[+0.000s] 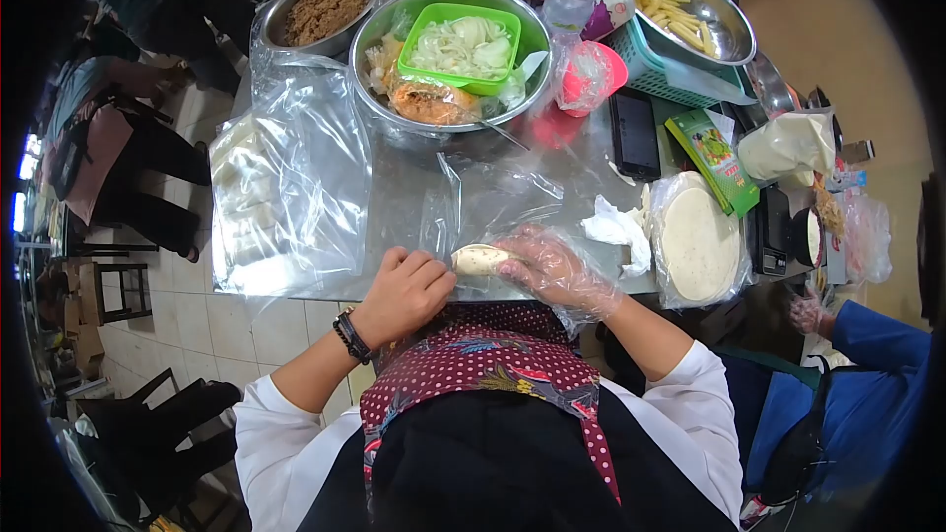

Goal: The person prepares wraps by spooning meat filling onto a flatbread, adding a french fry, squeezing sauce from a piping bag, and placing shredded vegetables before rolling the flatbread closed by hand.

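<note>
My right hand (547, 266), in a clear plastic glove, is closed round a rolled tortilla wrap (478, 259) near the table's front edge. Bare, with bracelets at the wrist, my left hand (409, 286) has its fingers curled at the wrap's left end; whatever they pinch is too small to name. Clear plastic film (493, 187) lies just beyond the wrap. To the right are a crumpled white tissue (619, 229) and a stack of flat tortillas (698, 241) on plastic. At the left, wrapped rolls (243, 197) lie under a clear plastic sheet.
Along the back stand a bowl of brown filling (325, 15), a large steel bowl (360, 69) holding a green tub (406, 54), a pink container (591, 77) and a bowl of fries (734, 25). A phone (636, 135) lies to the right. A co-worker's blue sleeve (877, 335) shows at the right.
</note>
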A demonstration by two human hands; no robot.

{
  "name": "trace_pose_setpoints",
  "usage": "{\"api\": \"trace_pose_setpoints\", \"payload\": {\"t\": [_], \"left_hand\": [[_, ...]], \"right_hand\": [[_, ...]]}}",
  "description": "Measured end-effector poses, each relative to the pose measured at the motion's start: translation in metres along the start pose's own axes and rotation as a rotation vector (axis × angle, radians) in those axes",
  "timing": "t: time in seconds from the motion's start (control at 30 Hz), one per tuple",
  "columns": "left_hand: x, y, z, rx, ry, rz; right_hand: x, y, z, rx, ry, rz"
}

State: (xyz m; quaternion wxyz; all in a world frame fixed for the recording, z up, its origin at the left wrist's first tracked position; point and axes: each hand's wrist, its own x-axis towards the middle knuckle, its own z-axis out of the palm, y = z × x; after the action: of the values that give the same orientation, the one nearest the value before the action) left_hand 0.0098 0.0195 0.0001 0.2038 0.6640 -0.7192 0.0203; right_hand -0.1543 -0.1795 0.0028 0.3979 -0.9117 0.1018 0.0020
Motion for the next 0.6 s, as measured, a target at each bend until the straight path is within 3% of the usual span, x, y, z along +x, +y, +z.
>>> {"api": "trace_pose_setpoints", "payload": {"t": [0.3, 0.4, 0.5, 0.57, 0.6], "left_hand": [[0.013, -0.006, -0.014, -0.007, -0.057, 0.069], [0.022, -0.014, -0.007, -0.109, 0.064, 0.055], [0.018, -0.026, 0.01, -0.27, -0.094, 0.002], [0.026, -0.024, 0.002, -0.407, -0.092, -0.176], [0.029, -0.027, 0.002, -0.408, -0.091, -0.176]], "right_hand": [[0.011, -0.016, -0.007, -0.112, -0.095, -0.014], [0.013, -0.02, -0.014, -0.228, -0.069, -0.091], [0.015, -0.016, -0.014, -0.223, -0.133, -0.06], [0.008, -0.019, -0.012, -0.302, 0.165, -0.32], [0.005, -0.024, -0.011, -0.303, 0.163, -0.32]]}}
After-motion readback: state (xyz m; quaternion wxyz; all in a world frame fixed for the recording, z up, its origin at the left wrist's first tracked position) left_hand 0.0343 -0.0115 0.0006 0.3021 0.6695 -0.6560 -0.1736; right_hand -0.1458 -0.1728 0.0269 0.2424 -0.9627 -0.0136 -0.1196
